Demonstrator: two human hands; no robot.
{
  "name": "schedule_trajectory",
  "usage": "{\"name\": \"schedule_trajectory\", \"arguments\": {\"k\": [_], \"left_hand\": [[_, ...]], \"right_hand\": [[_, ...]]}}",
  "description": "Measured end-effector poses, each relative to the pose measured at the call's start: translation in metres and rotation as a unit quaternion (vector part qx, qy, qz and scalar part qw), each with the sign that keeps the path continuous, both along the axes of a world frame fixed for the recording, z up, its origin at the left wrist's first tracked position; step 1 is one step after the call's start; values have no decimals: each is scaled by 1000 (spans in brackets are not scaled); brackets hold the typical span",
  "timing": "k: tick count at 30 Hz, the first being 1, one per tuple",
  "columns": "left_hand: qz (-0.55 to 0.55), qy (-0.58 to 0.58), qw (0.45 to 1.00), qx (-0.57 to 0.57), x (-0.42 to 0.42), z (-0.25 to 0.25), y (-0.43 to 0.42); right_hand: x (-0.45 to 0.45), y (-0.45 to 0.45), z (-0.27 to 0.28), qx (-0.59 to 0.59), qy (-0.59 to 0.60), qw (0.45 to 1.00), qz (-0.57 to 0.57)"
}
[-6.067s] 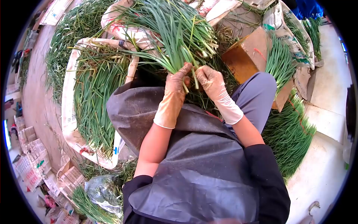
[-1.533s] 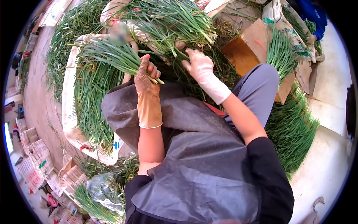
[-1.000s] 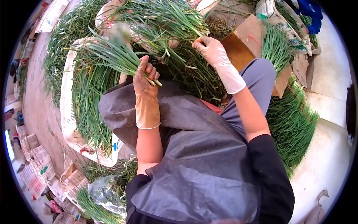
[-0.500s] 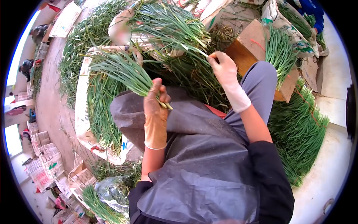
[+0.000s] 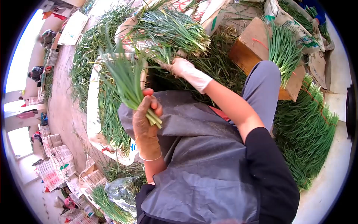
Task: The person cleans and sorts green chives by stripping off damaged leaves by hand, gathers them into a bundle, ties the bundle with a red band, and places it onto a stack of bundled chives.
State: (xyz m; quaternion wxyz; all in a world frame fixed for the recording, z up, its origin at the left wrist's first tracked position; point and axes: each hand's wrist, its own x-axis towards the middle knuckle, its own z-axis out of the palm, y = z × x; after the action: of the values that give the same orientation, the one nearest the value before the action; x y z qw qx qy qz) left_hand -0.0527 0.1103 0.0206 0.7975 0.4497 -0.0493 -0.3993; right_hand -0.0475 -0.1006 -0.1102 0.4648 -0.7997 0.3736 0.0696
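Observation:
My left hand [image 5: 146, 112], in a soiled pale glove, is wrapped round a bunch of chives [image 5: 125, 80]. The cut ends stick out below the fingers and the leaves fan up to the left, blurred at the tips. My right hand [image 5: 182, 69], in a whitish glove, reaches across to the left, fingers closed near the lower edge of a large pile of chives [image 5: 173, 30]. Some stalks touch its fingertips; what it pinches, if anything, is hidden. Below the hand lie loose dark green leaves [image 5: 209, 67].
A white sack [image 5: 93, 108] with chives lies at left. A wooden box [image 5: 248, 46] carries another bunch of chives [image 5: 285, 52] beside my knee. Tied chives [image 5: 305, 134] stand at right. A clear plastic bag [image 5: 121, 194] lies at lower left. Other people are at the far left.
My right hand has moved left and down from the pile's right end, where it pinched a single stalk. My left hand has lowered slightly and turned its bunch more upright.

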Motion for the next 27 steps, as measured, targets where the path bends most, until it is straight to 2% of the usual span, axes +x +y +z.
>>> {"name": "schedule_trajectory", "arguments": {"k": [1, 2, 3, 5, 6, 7, 9, 10, 12, 13, 15, 16, 17, 18, 21, 22, 23, 25, 27], "left_hand": [[-18, -18, 999, -25, 4, 11, 4], [-18, -39, 997, -61, 9, 14, 7], [-14, -39, 997, -60, 14, 13, 8], [46, -14, 994, -98, 28, 4, 3], [79, 2, 996, -48, 34, -8, -1], [84, 6, 995, -49, 39, -28, -5], [68, 164, 984, -17, 41, -63, -16], [63, 167, 984, -17, 31, -64, -26], [67, 189, 975, 99, -4, -65, -42], [46, 178, 976, 117, -15, -73, -46], [1, 182, 973, 145, -31, -99, -44], [-5, 160, 984, 74, -39, -102, -44], [-7, 161, 984, 76, -39, -105, -41], [-16, 146, 987, 70, -36, -106, -38], [-29, 136, 990, 37, -27, -113, -32], [-9, 138, 989, 43, -26, -110, -32], [13, 140, 989, 50, -24, -106, -31], [60, 135, 988, 51, -19, -96, -29], [68, 130, 988, 43, -15, -94, -27]], "right_hand": [[11, 4, -5, -69, 8, 998, 11], [22, 3, -16, -121, 37, 991, -41], [27, -2, -29, -130, 38, 989, -61], [-6, -8, -8, 103, -95, 988, -67], [-26, -11, 1, 89, -80, 991, -64], [-46, -10, 8, 75, -64, 993, -61], [-85, 7, 21, 288, -174, 936, -106], [-100, 24, 38, 271, -202, 933, -120], [-127, 53, 50, 241, -262, 924, -141], [-135, 60, 50, 226, -297, 916, -145], [-146, 67, 39, 238, -287, 921, -115], [-148, 69, 38, 249, -284, 921, -94], [-151, 71, 39, 259, -281, 921, -74], [-150, 70, 40, 358, -248, 893, -110], [-144, 68, 36, 316, -314, 881, -158], [-139, 69, 28, 340, -337, 857, -189], [-138, 67, 22, 312, -339, 863, -208], [-141, 53, 8, 191, -322, 908, -190], [-146, 37, 22, 423, -232, 855, -193]]}}
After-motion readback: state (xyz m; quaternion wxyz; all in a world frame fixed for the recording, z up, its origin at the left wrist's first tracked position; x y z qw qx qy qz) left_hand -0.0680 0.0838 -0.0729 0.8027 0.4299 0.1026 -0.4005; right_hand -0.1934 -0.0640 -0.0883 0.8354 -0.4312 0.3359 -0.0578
